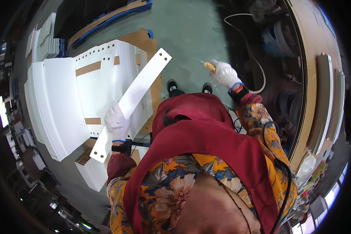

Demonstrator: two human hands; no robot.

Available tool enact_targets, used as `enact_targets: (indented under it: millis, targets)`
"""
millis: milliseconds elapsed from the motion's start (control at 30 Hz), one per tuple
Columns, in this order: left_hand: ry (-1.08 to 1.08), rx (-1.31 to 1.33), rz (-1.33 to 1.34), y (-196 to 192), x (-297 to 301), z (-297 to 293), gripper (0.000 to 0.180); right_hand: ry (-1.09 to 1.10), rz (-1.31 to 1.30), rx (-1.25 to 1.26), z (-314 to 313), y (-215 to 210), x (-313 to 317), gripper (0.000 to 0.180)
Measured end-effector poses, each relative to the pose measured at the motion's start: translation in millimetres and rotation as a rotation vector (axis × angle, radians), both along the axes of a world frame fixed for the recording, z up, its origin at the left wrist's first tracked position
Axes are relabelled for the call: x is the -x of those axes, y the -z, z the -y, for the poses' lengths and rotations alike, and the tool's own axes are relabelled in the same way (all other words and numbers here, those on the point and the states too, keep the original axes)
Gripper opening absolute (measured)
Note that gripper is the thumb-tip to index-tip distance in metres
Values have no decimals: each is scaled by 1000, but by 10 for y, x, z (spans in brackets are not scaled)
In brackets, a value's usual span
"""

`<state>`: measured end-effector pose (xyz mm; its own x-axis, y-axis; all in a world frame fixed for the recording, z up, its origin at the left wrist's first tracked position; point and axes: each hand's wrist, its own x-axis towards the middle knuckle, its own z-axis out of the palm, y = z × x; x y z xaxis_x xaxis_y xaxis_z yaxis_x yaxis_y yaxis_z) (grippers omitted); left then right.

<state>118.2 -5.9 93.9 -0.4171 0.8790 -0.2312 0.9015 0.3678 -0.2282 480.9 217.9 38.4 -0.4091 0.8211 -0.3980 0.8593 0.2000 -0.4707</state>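
white strip (133, 95) gripped low by left hand (117, 121), upper end free

Even, bright overhead light, white panels (62, 101) nearly glaring, sharp centre, strong fisheye bending and dark vignette at edges

The person wears a dark red apron over a long-sleeved shirt printed with large flowers in orange, yellow and blue. Both the left hand (117, 121) and the right hand (224, 73) wear white knit gloves with blue-edged cuffs, black wristbands behind them. Black shoes show far below.
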Motion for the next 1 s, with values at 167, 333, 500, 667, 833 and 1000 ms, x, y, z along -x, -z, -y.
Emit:
enact_targets:
  millis: [167, 333, 500, 667, 833, 1000]
  targets:
    - [-98, 111, -1, -33, -283, 307, 60, -76, -202, 213, -88, 144, -583, 34]
    - [-180, 241, 309, -283, -728, 304, 63, -55, -305, 538, -312, 363, -1327, 35]
    - [-78, 172, 511, -209, -874, 544, 61, -218, -428, 551, -532, 166, -1633, 28]
    - [44, 151, 559, -214, -1098, 304, 61, -38, -62, 581, -565, -107, -2018, 26]
    - [-69, 143, 490, -130, -1156, 92, 75, 14, -358, 362, -499, -93, -2208, 25]
    - [225, 152, 487, 106, -1057, -207, 79, 143, -356, 573, -181, -319, -2551, 29]
